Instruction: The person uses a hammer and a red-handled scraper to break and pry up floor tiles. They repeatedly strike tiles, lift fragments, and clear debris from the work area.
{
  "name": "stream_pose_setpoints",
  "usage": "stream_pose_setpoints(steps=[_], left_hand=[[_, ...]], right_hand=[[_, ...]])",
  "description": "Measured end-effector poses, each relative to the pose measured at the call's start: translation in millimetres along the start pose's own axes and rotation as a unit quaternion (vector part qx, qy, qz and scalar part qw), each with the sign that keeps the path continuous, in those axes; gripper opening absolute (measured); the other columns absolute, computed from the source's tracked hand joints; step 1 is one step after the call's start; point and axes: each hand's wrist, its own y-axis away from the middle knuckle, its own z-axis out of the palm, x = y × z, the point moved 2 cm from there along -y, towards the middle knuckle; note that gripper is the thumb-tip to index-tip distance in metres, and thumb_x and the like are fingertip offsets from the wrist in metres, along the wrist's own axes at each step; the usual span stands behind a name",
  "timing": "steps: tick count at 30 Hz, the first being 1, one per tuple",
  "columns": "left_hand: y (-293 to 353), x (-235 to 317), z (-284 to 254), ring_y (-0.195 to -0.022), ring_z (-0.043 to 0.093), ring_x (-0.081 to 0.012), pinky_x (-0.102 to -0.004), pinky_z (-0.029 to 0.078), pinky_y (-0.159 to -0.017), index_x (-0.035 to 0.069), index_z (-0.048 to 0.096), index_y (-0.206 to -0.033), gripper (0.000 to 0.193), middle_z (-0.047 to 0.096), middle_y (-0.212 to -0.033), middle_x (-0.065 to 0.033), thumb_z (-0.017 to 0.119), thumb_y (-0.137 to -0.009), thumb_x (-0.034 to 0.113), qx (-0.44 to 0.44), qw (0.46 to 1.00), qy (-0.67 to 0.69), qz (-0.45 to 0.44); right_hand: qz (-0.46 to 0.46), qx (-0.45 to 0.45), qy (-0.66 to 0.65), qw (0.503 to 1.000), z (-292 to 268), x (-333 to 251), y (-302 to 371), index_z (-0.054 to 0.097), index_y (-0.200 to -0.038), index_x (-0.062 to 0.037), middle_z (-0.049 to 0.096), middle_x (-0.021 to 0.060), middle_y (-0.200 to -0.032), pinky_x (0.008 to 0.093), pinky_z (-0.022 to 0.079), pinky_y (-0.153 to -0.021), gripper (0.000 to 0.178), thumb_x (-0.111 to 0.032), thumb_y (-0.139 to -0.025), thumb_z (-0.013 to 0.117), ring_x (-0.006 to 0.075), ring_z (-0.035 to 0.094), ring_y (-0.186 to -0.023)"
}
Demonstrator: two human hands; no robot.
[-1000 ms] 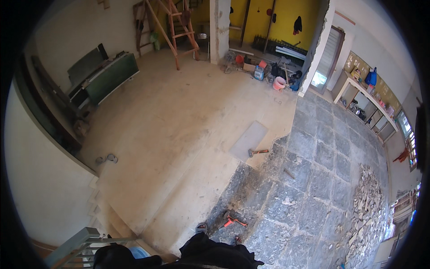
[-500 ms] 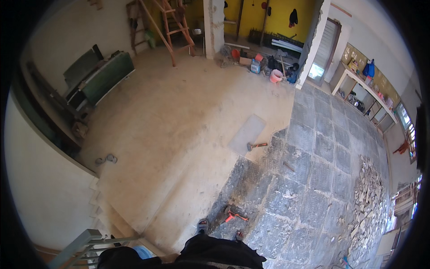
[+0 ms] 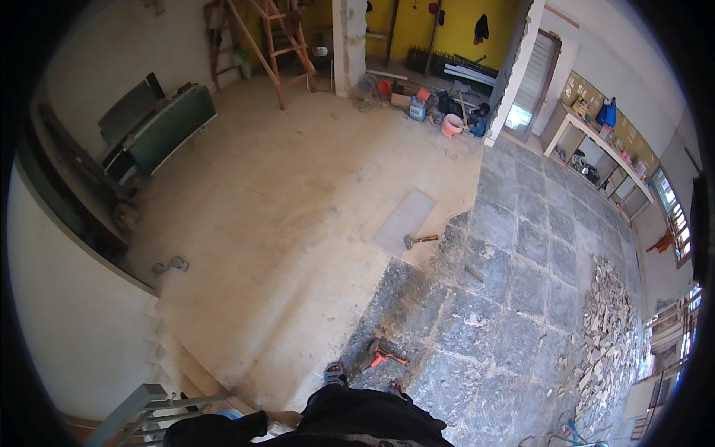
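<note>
At the lower edge a black sleeve (image 3: 216,430) reaches in from the left. Past its cuff shows a small part of my left hand (image 3: 281,422), close against my dark clothing, its fingers not readable. My right hand is out of view. By my sandalled foot (image 3: 334,374), on the stripped grey floor, lie tools with orange-red handles (image 3: 383,357), their exact kind too small to tell. Farther ahead a hammer (image 3: 423,239) with an orange and black handle rests beside a loose grey rectangular slab (image 3: 408,208). Neither item is touched by a hand.
Broken tile rubble (image 3: 607,328) is heaped at the right. A green railing (image 3: 141,406) stands at lower left. A wooden ladder (image 3: 279,52), buckets (image 3: 451,125) and a dark green cabinet-like piece (image 3: 171,127) line the far side. A white-topped counter (image 3: 603,141) stands at right.
The view has shifted slightly, so the room sits a little farther left and up. A bit more of my left hand shows past the cuff. The tools stay where they lay.
</note>
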Motion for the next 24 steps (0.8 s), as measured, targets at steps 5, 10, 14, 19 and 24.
stream_pose_setpoints(steps=[5, 10, 14, 19, 24], left_hand=[[3, -6, -12, -0.121, 0.070, -0.0327, -0.0407, 0.052, -0.104, 0.008, 0.076, -0.126, 0.054, 0.077, -0.126, -0.0178, 0.070, -0.097, 0.054, -0.016, 1.000, -0.003, -0.004], [3, -10, -24, -0.122, 0.070, -0.0325, -0.0405, 0.052, -0.104, 0.008, 0.076, -0.127, 0.055, 0.076, -0.127, -0.0181, 0.070, -0.097, 0.054, -0.023, 1.000, 0.000, -0.002], [8, -18, -41, -0.122, 0.070, -0.0323, -0.0404, 0.052, -0.104, 0.008, 0.076, -0.128, 0.056, 0.076, -0.127, -0.0183, 0.070, -0.097, 0.054, -0.035, 0.999, 0.004, 0.003], [-7, -37, -62, -0.122, 0.069, -0.0321, -0.0402, 0.052, -0.104, 0.007, 0.076, -0.129, 0.057, 0.076, -0.127, -0.0186, 0.070, -0.098, 0.055, -0.032, 0.999, 0.022, 0.037], [-77, -49, -56, -0.123, 0.069, -0.0319, -0.0401, 0.051, -0.104, 0.007, 0.075, -0.130, 0.058, 0.076, -0.128, -0.0189, 0.071, -0.098, 0.056, 0.031, 0.998, -0.025, 0.042]], right_hand=[[0.013, 0.011, -0.009, 1.000, 4, 8, 13, 0.082, -0.101, -0.0016, 0.079, 0.0240, -0.092, 0.0504, 0.059, -0.085, 0.047, -0.042, -0.091, 0.062, 0.0386, 0.078, -0.091], [0.026, 0.022, -0.011, 0.999, 10, 16, 25, 0.082, -0.100, -0.0015, 0.079, 0.0241, -0.092, 0.0506, 0.059, -0.084, 0.047, -0.042, -0.091, 0.061, 0.0385, 0.078, -0.090], [0.040, 0.028, -0.008, 0.999, 18, 34, 38, 0.082, -0.100, -0.0014, 0.079, 0.0241, -0.092, 0.0507, 0.059, -0.084, 0.046, -0.042, -0.091, 0.061, 0.0385, 0.078, -0.090], [0.034, 0.034, 0.003, 0.999, 33, 65, 84, 0.082, -0.100, -0.0013, 0.079, 0.0241, -0.091, 0.0508, 0.059, -0.084, 0.046, -0.041, -0.092, 0.060, 0.0384, 0.078, -0.089], [-0.092, 0.063, 0.085, 0.990, 56, 32, 136, 0.082, -0.099, -0.0012, 0.079, 0.0241, -0.091, 0.0509, 0.059, -0.083, 0.046, -0.041, -0.092, 0.059, 0.0383, 0.078, -0.089]])
